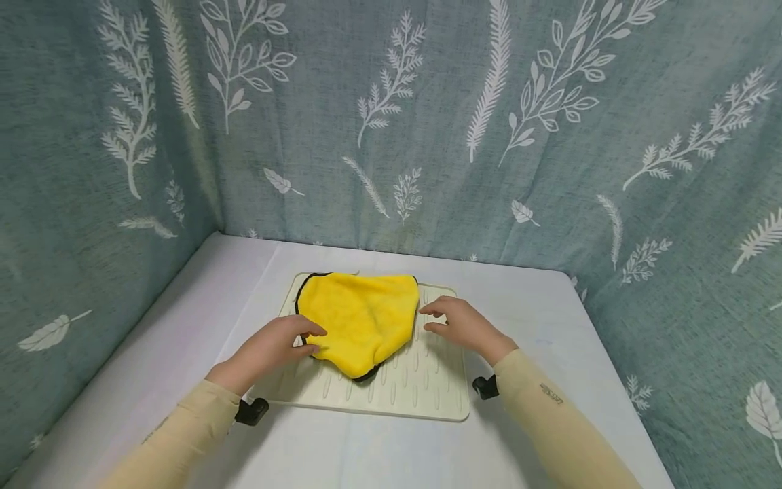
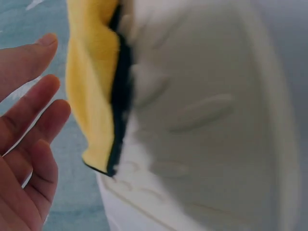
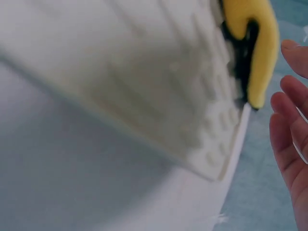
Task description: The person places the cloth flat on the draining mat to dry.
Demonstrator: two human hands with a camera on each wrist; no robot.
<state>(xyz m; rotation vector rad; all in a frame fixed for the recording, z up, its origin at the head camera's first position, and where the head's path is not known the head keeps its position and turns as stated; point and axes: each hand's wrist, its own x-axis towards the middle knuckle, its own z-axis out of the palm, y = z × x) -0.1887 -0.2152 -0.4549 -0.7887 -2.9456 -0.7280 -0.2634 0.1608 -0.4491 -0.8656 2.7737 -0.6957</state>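
Note:
A yellow cloth [image 1: 360, 316] with a dark edging lies rumpled on a cream ridged mat [image 1: 427, 394]. At the cloth's left side is my left hand [image 1: 269, 350], its fingers loosely bent and apart; in the left wrist view the fingers [image 2: 45, 120] hold nothing and the cloth [image 2: 91, 86] is beyond them. My right hand [image 1: 467, 326] hovers over the mat's right part, just right of the cloth, thumb and fingers spread. The right wrist view shows the fingers [image 3: 288, 115] with nothing between them, apart from the cloth [image 3: 264, 53].
The mat lies on a table with a white cover [image 1: 379, 448]. Grey-green curtains [image 1: 330, 170] with white leaf prints hang behind and along both sides. A black wrist mount [image 1: 252, 411] shows at the left cuff, another black mount [image 1: 485, 387] at the right.

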